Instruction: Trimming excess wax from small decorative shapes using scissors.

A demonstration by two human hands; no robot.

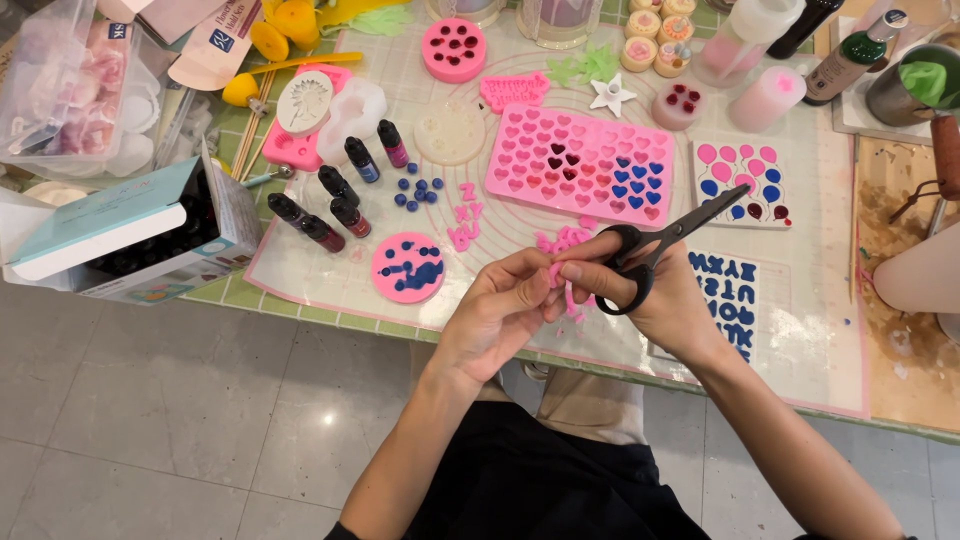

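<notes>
Both hands pinch pink piece (556,274); right hand (655,290) grips scissors (665,250); heart mould (580,165) behind.

Free strip of translucent work mat (330,285) along the near table edge, left of the round pink mould with blue drops (408,267); farther back crowded by small dark dye bottles (335,205), loose blue beads (415,192) and the large pink heart-shaped silicone mould (580,165)

Open teal-lidded white box (130,235) left; labelled dye bottles (335,190) beside
</notes>
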